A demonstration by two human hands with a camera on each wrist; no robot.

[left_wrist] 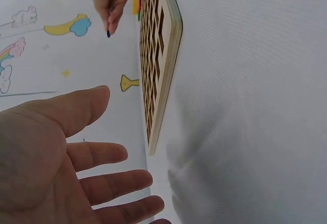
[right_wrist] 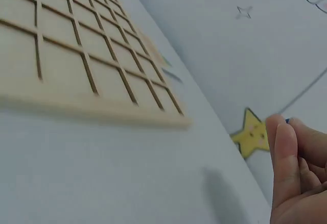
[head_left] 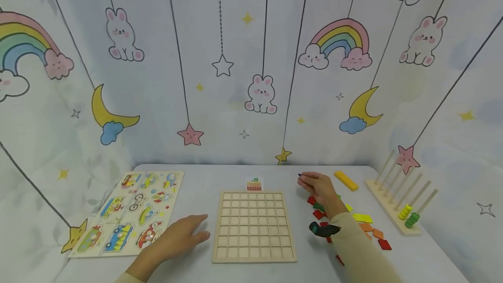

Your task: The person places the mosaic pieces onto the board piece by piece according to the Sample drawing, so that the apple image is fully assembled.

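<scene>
My right hand (head_left: 320, 189) is raised above the table, to the right of the wooden grid board's far end. Thumb and fingertips pinch a small dark blue piece (head_left: 300, 174), mostly hidden by the fingers; a bit of its blue edge (right_wrist: 287, 121) peeks out in the right wrist view. The grid board (head_left: 254, 260) lies flat, its square cells bare. Left of the board is my left hand (head_left: 184, 236), fingers extended and thumb apart, with nothing in it. Behind the board's far edge lies a small picture card (head_left: 254, 184).
Loose red tiles (head_left: 317, 214), yellow tiles (head_left: 362, 218) and orange tiles (head_left: 377, 233) are scattered under and beside the right forearm. A yellow bar (head_left: 346, 181) lies behind them. At right stands a peg rack (head_left: 393, 208) with beads; at left, a vehicle picture puzzle (head_left: 129, 215).
</scene>
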